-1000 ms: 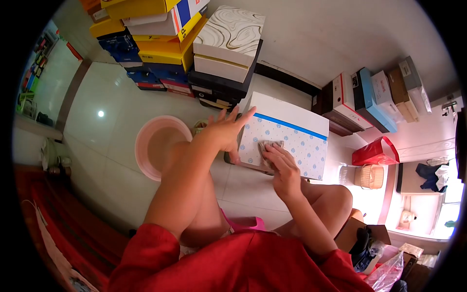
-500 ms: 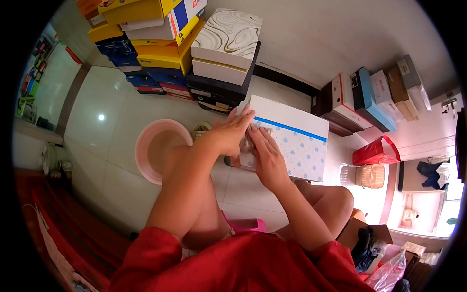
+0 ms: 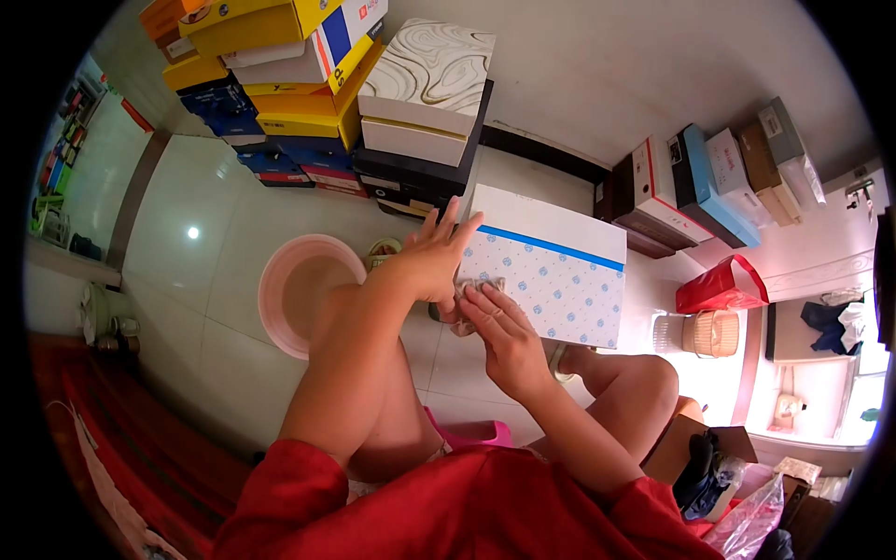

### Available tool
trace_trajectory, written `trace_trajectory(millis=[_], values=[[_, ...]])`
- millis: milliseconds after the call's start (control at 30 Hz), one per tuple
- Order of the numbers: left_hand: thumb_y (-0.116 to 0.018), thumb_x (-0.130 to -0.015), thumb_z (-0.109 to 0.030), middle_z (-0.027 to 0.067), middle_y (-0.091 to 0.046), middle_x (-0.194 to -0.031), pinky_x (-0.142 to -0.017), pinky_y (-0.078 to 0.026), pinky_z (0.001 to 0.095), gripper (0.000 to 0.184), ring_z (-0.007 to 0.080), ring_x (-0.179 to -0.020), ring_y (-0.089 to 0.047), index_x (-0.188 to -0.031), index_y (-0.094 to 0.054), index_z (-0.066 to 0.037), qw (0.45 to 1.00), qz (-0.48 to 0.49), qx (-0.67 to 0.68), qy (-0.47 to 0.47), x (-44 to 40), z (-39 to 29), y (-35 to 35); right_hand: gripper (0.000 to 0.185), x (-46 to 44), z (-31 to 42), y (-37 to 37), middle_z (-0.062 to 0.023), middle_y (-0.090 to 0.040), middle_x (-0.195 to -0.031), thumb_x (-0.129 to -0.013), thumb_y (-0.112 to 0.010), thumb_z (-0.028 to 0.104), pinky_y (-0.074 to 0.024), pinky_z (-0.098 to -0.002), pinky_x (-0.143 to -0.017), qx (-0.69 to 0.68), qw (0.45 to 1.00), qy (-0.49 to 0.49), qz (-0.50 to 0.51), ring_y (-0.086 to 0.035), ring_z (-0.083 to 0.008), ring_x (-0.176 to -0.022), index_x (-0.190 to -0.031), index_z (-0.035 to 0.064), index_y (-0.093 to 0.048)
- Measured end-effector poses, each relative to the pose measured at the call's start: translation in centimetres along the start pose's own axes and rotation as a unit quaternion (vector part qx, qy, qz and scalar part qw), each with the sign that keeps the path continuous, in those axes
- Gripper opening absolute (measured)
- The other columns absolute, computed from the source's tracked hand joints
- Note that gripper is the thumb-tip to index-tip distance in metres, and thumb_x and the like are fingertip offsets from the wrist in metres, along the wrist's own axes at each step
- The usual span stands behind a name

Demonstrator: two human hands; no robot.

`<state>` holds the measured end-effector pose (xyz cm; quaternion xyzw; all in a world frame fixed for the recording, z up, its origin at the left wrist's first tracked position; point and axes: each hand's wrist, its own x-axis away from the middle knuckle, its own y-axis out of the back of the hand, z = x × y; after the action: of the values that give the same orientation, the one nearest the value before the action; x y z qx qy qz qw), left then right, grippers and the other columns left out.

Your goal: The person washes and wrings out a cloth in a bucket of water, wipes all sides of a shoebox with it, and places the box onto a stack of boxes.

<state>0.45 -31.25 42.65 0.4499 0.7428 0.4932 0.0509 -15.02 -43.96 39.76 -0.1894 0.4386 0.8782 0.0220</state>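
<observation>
A white box (image 3: 569, 289) with a blue stripe and small blue prints lies on the floor in front of me. My left hand (image 3: 434, 257) rests against its left edge, fingers spread and stretched out. My right hand (image 3: 509, 341) presses a crumpled, greyish cloth (image 3: 485, 285) onto the box's near left corner, its fingers bent over the cloth. Part of the cloth is hidden under those fingers.
A pink basin (image 3: 271, 289) of cloudy water stands left of my knee. Stacked shoeboxes (image 3: 303, 126) and a marble-patterned box (image 3: 429, 65) rise behind. More boxes (image 3: 700, 187) line the wall, near a red bag (image 3: 719, 285) and a wicker basket (image 3: 714, 334). A pink stool (image 3: 476, 434) is beneath me.
My right hand has slid with the cloth toward me, down the box's left side to its near corner. My left hand stays at the edge, its fingers spread wider.
</observation>
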Motion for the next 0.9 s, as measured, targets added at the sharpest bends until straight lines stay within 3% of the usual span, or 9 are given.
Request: trace_trajectory(millis=[267, 467, 667, 733, 767, 833, 900], values=[[-0.094, -0.041, -0.010, 0.0265, 0.002, -0.157, -0.116, -0.026, 0.0413, 0.140, 0.0402, -0.146, -0.009, -0.153, -0.009, -0.017, 0.999, 0.020, 0.041, -0.021, -0.3, 0.6, -0.2, 0.050, -4.1, -2.3, -1.0, -0.0191, -0.046, -0.141, -0.082, -0.055, -0.006, -0.0352, -0.0437, -0.108, 0.064, 0.993, -0.085, -0.042, -0.040, -0.0396, -0.132, -0.132, -0.0035, -0.049], [-0.094, -0.041, -0.010, 0.0262, 0.001, -0.157, -0.116, -0.025, 0.0412, 0.142, 0.0393, -0.146, -0.008, -0.153, -0.007, -0.018, 0.998, 0.028, 0.052, -0.010, -0.4, 0.5, -0.1, 0.051, -3.3, -2.3, -1.6, -0.0162, -0.052, -0.137, -0.079, -0.054, -0.003, -0.0362, -0.0419, -0.109, 0.117, 0.987, -0.076, -0.075, -0.045, -0.0335, -0.131, -0.129, -0.0024, -0.053], [-0.094, -0.045, -0.013, 0.0255, 0.004, -0.157, -0.117, -0.023, 0.0417, 0.139, 0.0386, -0.146, -0.007, -0.154, -0.008, -0.019, 0.997, 0.036, 0.074, -0.013, 0.1, 0.3, 0.4, 0.050, -1.9, -3.7, 0.0, -0.0156, -0.054, -0.136, -0.080, -0.055, -0.004, -0.0364, -0.0381, -0.109, 0.125, 0.978, -0.145, -0.083, -0.046, -0.0331, -0.130, -0.130, -0.0011, -0.054], [-0.093, -0.042, -0.016, 0.0163, 0.003, -0.160, -0.115, -0.029, 0.0434, 0.141, 0.0371, -0.146, -0.009, -0.154, -0.008, -0.019, 0.999, 0.017, 0.036, -0.014, 0.1, 0.5, 0.3, 0.050, -1.7, -4.4, 0.6, -0.0166, -0.054, -0.136, -0.080, -0.053, -0.005, -0.0356, -0.0390, -0.110, 0.151, 0.965, -0.189, -0.104, -0.045, -0.0337, -0.131, -0.130, -0.0018, -0.053], [-0.093, -0.042, -0.016, 0.0163, 0.003, -0.160, -0.115, -0.029, 0.0434, 0.141, 0.0371, -0.146, -0.009, -0.154, -0.008, -0.019, 0.999, 0.017, 0.037, -0.014, 0.1, 0.3, 0.4, 0.052, -1.7, -4.5, 0.7, -0.0180, -0.053, -0.136, -0.078, -0.052, -0.006, -0.0338, -0.0397, -0.111, 0.143, 0.961, -0.208, -0.109, -0.044, -0.0344, -0.132, -0.130, -0.0026, -0.053], [-0.093, -0.045, -0.013, 0.0176, 0.003, -0.160, -0.118, -0.021, 0.0417, 0.137, 0.0378, -0.147, -0.004, -0.154, -0.009, -0.013, 0.999, 0.031, 0.020, -0.030, 0.1, -0.2, 0.7, 0.052, -2.1, -4.3, 0.5, -0.0185, -0.053, -0.136, -0.077, -0.052, -0.007, -0.0333, -0.0400, -0.111, 0.143, 0.961, -0.209, -0.111, -0.044, -0.0347, -0.132, -0.130, -0.0031, -0.053], [-0.092, -0.045, -0.013, 0.0171, 0.001, -0.160, -0.118, -0.021, 0.0409, 0.137, 0.0371, -0.147, -0.005, -0.153, -0.009, -0.011, 0.998, 0.030, 0.027, -0.039, 0.0, -0.1, 0.6, 0.053, -2.3, -3.8, 0.0, -0.0191, -0.053, -0.135, -0.076, -0.052, -0.008, -0.0327, -0.0403, -0.112, 0.144, 0.960, -0.211, -0.116, -0.043, -0.0351, -0.132, -0.130, -0.0037, -0.053]])
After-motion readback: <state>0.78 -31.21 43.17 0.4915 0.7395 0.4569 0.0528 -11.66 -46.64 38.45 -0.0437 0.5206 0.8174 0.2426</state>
